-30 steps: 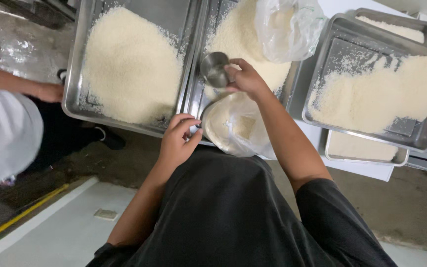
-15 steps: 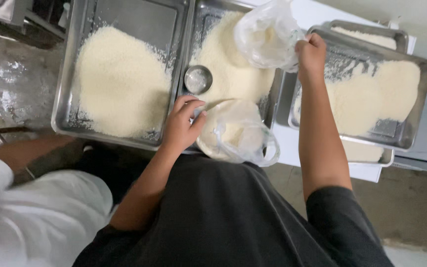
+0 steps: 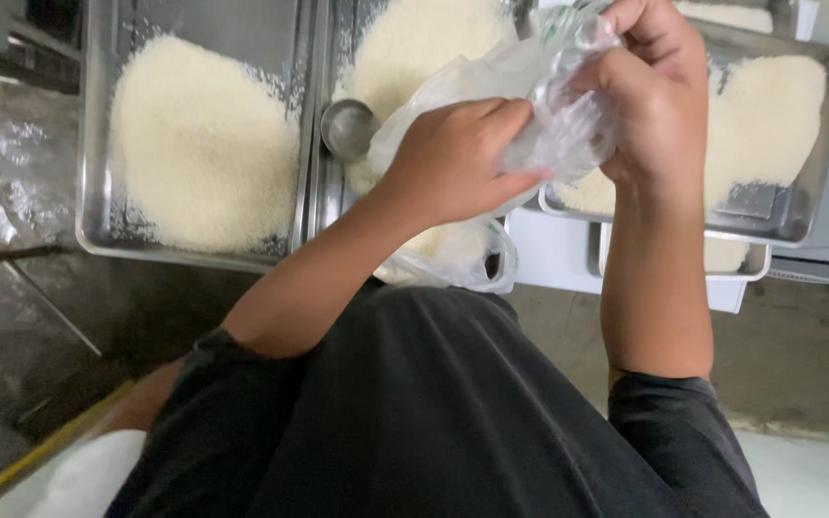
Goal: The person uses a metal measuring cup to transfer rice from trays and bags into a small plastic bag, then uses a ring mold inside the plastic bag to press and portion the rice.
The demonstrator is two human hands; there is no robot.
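Observation:
Both hands grip a clear plastic bag (image 3: 554, 115) held above the trays. My left hand (image 3: 458, 158) pinches the bag's near side and my right hand (image 3: 650, 86) clutches its bunched top. Below them a second clear bag with white grains (image 3: 453, 254) rests at the front edge of the middle tray. A small round metal cup (image 3: 347, 128) lies in the white grains of the middle tray (image 3: 323, 182), just left of my left hand.
A steel tray (image 3: 93, 235) heaped with white grains (image 3: 203, 153) sits at the left. Another steel tray of grains (image 3: 798, 216) stands at the right, stacked on a lower tray. A person's white sleeve (image 3: 79, 480) shows at the bottom left.
My right hand brought the upper bag down toward me, and my left hand left the filled bag and took hold of the upper bag. The camera moved closer.

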